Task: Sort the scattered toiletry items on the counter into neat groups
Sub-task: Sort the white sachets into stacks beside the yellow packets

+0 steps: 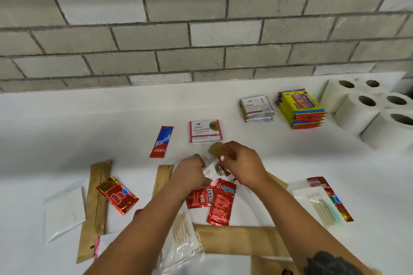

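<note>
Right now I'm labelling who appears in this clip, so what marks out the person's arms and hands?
Both forearms are bare, with no sleeves, watch or rings in view. The left hand and the right hand have pale pink painted nails. A dark tattoo sits on the right forearm near the bottom edge; its design is too cropped to make out.

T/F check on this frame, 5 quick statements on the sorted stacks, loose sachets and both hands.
1. The toilet rolls stand at the counter's far right. True.
2. The yellow packet stack lies left of the Dove sachet stack. False: it lies to its right.
3. A loose Dove sachet lies flat beyond the hands. True.
4. The left hand rests idle, away from the right hand. False: both work on one sachet.
5. The red toothpaste sachet is in the stacks. False: it lies alone.
</note>
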